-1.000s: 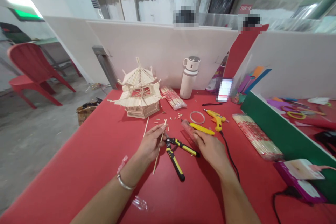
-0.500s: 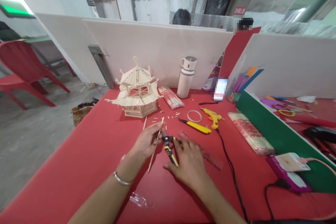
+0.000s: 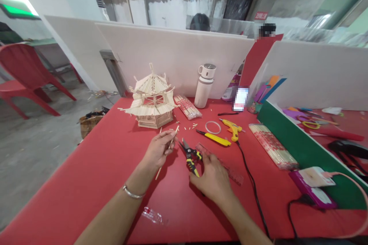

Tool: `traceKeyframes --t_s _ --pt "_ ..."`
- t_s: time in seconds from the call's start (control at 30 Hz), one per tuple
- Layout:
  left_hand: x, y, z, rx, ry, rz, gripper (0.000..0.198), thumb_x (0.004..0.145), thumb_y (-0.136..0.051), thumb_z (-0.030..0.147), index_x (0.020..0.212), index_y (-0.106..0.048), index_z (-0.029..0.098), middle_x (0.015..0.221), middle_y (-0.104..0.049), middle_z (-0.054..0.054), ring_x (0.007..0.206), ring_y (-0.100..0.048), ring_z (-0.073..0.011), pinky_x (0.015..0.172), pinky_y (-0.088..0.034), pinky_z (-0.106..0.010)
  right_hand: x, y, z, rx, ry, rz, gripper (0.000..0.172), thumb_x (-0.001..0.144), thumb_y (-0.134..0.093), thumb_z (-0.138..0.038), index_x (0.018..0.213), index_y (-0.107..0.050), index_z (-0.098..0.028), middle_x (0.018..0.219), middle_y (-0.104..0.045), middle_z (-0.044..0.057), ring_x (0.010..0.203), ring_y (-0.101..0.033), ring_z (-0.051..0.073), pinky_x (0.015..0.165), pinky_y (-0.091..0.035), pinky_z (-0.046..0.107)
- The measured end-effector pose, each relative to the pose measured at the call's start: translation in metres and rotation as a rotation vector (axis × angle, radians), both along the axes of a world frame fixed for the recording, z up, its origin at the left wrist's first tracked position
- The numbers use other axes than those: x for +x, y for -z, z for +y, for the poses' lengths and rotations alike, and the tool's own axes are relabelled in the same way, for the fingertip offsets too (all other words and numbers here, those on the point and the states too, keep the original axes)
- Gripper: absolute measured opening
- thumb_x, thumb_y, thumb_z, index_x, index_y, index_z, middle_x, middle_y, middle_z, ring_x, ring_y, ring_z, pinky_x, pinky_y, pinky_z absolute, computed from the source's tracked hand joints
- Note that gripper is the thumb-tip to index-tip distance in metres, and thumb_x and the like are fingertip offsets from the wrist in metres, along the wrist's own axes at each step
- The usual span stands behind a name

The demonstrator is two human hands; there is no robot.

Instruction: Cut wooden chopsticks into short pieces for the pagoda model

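Between its fingertips my left hand [image 3: 161,148] holds a thin wooden stick [image 3: 159,172], tilted with its upper end past the fingers. My right hand [image 3: 214,176] is closed round the black and yellow pliers [image 3: 191,162], whose jaws are spread and point toward the left hand. The jaws and the stick are apart. Behind the hands stands a pagoda model [image 3: 153,101] made of sticks. Short cut stick pieces [image 3: 194,125] lie on the red table [image 3: 100,168] near it. A clear red-marked ruler [image 3: 235,176] lies partly under the right hand.
Behind the hands are a yellow cutter [image 3: 218,139], a tape ring [image 3: 213,127], a glue gun [image 3: 234,130] with a black cable, a white bottle [image 3: 204,86] and a stick pack [image 3: 188,107]. Another stick pack [image 3: 273,146] and a power strip [image 3: 313,189] lie right. Clear wrapping [image 3: 153,215] lies in front.
The pliers and my right hand have moved right and toward me, away from the stick, and the jaws now show spread. My left hand has shifted slightly, the stick still in it.
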State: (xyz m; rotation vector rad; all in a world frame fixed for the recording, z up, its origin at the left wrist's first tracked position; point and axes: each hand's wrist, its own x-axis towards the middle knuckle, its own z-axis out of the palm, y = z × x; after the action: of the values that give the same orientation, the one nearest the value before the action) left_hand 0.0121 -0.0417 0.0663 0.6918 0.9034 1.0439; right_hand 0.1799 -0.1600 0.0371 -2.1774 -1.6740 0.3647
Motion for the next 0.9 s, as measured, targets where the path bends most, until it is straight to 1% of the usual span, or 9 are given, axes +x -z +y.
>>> traceKeyframes --t_s 0.07,0.13,0.23,0.33,0.43,0.47,0.57,0.73,0.9 --pt "-0.002 -0.001 0.001 0.048 -0.036 0.042 0.03 0.06 -0.088 0.026 0.077 -0.069 0.011 0.061 -0.064 -0.001 0.043 -0.046 -0.0042 0.035 -0.022 -0.014 0.013 -0.005 -0.002 0.036 0.063 0.228 0.057 0.073 -0.067 -0.045 0.122 -0.067 -0.015 0.104 -0.067 0.017 0.096 -0.066 0.035 0.086 -0.05 0.045" --pt "-0.003 -0.003 0.001 0.082 -0.044 0.079 0.031 0.059 -0.089 0.029 0.076 -0.07 0.011 0.061 -0.064 -0.002 0.044 -0.046 -0.0042 0.036 -0.023 -0.014 0.024 -0.011 -0.003 0.044 0.066 0.65 0.058 0.079 -0.06 -0.058 0.118 -0.067 -0.016 0.099 -0.068 0.014 0.089 -0.066 0.032 0.082 -0.052 0.044" --pt "-0.002 -0.004 -0.001 0.117 -0.024 0.112 0.033 0.057 -0.089 0.031 0.078 -0.071 0.012 0.063 -0.065 -0.001 0.046 -0.046 -0.0043 0.039 -0.026 -0.015 0.031 -0.017 -0.004 0.034 -0.025 1.284 0.069 0.087 -0.035 -0.074 0.115 -0.065 -0.018 0.101 -0.07 0.015 0.089 -0.068 0.029 0.076 -0.054 0.041" --pt "0.0 -0.004 -0.002 0.151 -0.013 0.157 0.033 0.057 -0.09 0.031 0.079 -0.073 0.013 0.062 -0.064 0.0 0.048 -0.046 -0.0046 0.043 -0.029 -0.016 0.021 -0.021 -0.001 -0.004 -0.117 1.48 0.068 0.086 -0.032 -0.074 0.102 -0.066 -0.018 0.093 -0.071 0.015 0.087 -0.068 0.029 0.071 -0.054 0.039" --pt "-0.001 -0.004 -0.002 0.234 -0.02 0.236 0.03 0.061 -0.088 0.032 0.08 -0.075 0.013 0.055 -0.057 0.003 0.046 -0.041 -0.0047 0.044 -0.028 -0.017 0.006 -0.025 0.009 -0.054 -0.221 1.369 0.046 0.074 -0.06 -0.053 0.104 -0.068 -0.019 0.09 -0.07 0.009 0.085 -0.067 0.025 0.072 -0.054 0.035" --pt "-0.002 -0.004 -0.001 0.267 -0.033 0.265 0.028 0.063 -0.087 0.032 0.081 -0.076 0.013 0.052 -0.054 0.004 0.045 -0.039 -0.005 0.044 -0.028 -0.018 0.002 -0.027 0.013 -0.057 -0.243 1.275 0.047 0.069 -0.066 -0.041 0.11 -0.067 -0.02 0.092 -0.07 0.007 0.085 -0.066 0.024 0.072 -0.054 0.033" --pt "-0.006 -0.004 0.003 0.331 -0.117 0.346 0.023 0.066 -0.084 0.031 0.081 -0.078 0.014 0.05 -0.054 0.004 0.046 -0.04 -0.0066 0.046 -0.032 -0.019 -0.006 -0.031 0.025 0.015 -0.26 0.92 0.069 0.06 -0.062 -0.019 0.129 -0.061 -0.023 0.101 -0.069 0.003 0.091 -0.063 0.023 0.081 -0.054 0.034" --pt "-0.013 -0.002 0.008 0.382 -0.221 0.459 0.016 0.067 -0.081 0.026 0.081 -0.081 0.016 0.058 -0.063 0.001 0.052 -0.047 -0.0089 0.049 -0.035 -0.019 -0.011 -0.018 0.034 0.145 -0.281 0.612 0.087 0.061 -0.058 -0.017 0.147 -0.046 -0.021 0.129 -0.06 0.011 0.126 -0.053 0.03 0.11 -0.041 0.046" --pt "-0.013 -0.002 0.008 0.402 -0.284 0.485 0.017 0.071 -0.081 0.028 0.085 -0.081 0.019 0.064 -0.066 0.001 0.054 -0.049 -0.0094 0.052 -0.039 -0.019 -0.01 -0.002 0.032 0.158 -0.222 0.484 0.094 0.064 -0.058 -0.02 0.154 -0.033 -0.016 0.14 -0.051 0.016 0.133 -0.046 0.034 0.114 -0.034 0.052"
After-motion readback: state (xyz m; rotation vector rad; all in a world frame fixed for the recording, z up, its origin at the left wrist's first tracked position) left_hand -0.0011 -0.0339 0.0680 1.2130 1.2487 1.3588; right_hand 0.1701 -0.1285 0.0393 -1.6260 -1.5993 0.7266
